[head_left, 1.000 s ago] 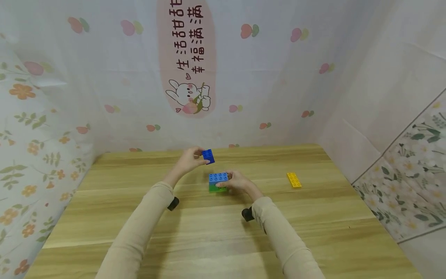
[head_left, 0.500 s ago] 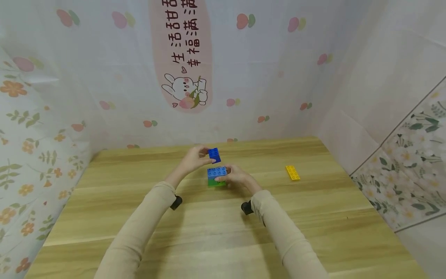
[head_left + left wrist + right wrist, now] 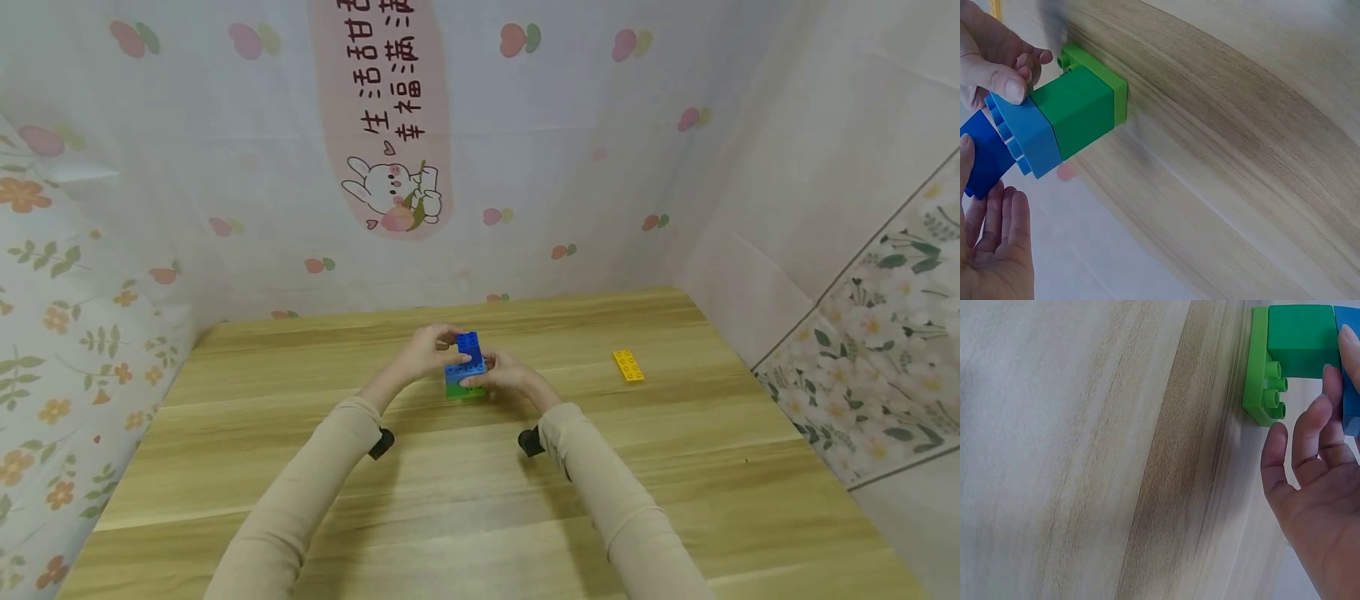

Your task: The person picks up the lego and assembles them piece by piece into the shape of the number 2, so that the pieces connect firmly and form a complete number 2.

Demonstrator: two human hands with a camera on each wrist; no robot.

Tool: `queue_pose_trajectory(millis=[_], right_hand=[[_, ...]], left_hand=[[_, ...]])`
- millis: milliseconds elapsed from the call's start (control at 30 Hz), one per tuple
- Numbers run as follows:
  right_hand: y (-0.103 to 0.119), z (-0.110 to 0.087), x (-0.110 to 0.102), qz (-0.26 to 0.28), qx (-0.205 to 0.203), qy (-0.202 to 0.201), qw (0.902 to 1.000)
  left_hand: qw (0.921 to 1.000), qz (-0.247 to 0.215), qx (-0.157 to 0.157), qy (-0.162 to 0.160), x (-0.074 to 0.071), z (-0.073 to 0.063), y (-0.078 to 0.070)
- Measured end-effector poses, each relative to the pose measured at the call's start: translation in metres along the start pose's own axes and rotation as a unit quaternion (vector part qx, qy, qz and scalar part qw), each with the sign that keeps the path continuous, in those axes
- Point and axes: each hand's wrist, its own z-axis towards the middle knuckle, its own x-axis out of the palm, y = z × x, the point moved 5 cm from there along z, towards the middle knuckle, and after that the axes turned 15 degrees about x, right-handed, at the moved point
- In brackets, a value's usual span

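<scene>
My left hand (image 3: 429, 353) pinches a dark blue brick (image 3: 988, 153) between thumb and fingers. That brick is right at the studs of a lighter blue brick (image 3: 1029, 134), over its right part in the head view. Below the lighter blue brick come a green brick (image 3: 1079, 106) and a flat lime green plate (image 3: 1257, 369) standing on the table. Several studs of the plate show bare in the right wrist view, beneath the overhanging blue brick. My right hand (image 3: 512, 375) grips the lighter blue brick from the right, thumb on its near side.
A yellow studded plate (image 3: 628, 366) lies on the wooden table (image 3: 450, 517), to the right of my right hand. Printed curtains (image 3: 540, 150) hang behind the table and along both sides.
My left hand has moved right and down, bringing the dark blue brick from above and behind the stack to its studs. My right hand keeps its hold on the stack.
</scene>
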Motion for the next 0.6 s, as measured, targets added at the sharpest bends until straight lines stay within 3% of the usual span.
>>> queue_pose_trajectory(millis=[600], right_hand=[[-0.0002, 0.0031, -0.0013, -0.012, -0.006, 0.003, 0.9999]], left_hand=[[0.9994, 0.021, 0.024, 0.009, 0.0038, -0.0019, -0.0032]])
